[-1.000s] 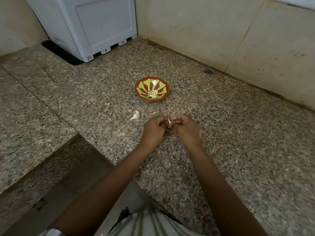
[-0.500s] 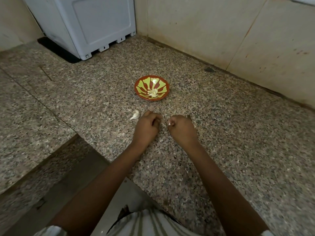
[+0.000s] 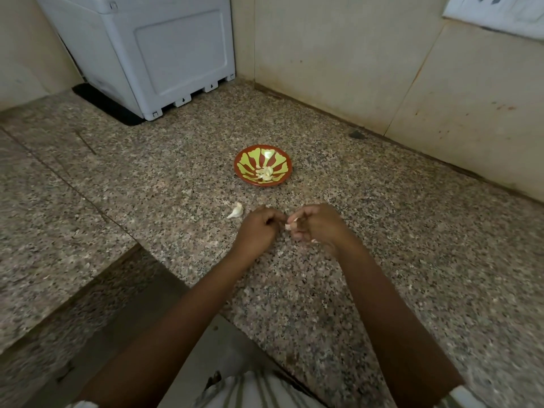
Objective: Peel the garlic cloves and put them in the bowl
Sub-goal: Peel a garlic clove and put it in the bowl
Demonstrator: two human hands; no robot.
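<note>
Now the hands have drawn close again over the speckled granite desk (image 3: 388,248), after standing apart with their knuckles low half a second ago. The right hand (image 3: 319,225) has lifted and rolled so that its curled fingers face the left one, and it pinches a small garlic clove (image 3: 289,225) between thumb and fingertips; only a pale end of the clove shows. The left hand (image 3: 258,228) has left the spot beside the loose clove (image 3: 236,211) and has its fingers curled, the tips almost at the held clove. Whether they touch it or grip any skin cannot be told. The loose clove lies in the same place on the desk, just left of the left hand and apart from it. Beyond the hands, well clear of them, the red and yellow bowl (image 3: 248,164) sits as before, with a small heap of peeled cloves (image 3: 265,173) at its bottom. A white appliance (image 3: 153,54) stands in the far corner against the wall (image 3: 338,63), unchanged apart from a slight shift of the view.
</note>
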